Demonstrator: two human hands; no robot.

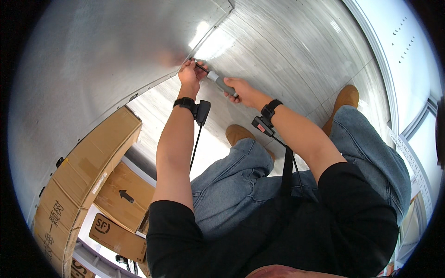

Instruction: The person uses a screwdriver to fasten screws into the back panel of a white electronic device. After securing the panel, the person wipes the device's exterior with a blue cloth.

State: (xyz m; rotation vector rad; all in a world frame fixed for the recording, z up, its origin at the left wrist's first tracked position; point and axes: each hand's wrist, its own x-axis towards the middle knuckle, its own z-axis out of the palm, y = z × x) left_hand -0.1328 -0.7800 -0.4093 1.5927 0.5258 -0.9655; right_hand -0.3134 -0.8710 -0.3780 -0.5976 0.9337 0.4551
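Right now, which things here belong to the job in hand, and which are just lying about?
In the job:
grey-handled screwdriver, held in the right hand
left hand, at the screwdriver's tip end
large metal panel, its edge by the left hand

Apparently just lying about:
long cardboard box
arrow-marked cardboard box
brown carton beside it

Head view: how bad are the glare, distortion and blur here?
Head view: white glare on the floor and metal panel, just beyond the left hand; head view: fisheye bend in the panel's lower edge, black corners; head view: right hand and screwdriver look fairly sharp, though its tip is hard to make out.
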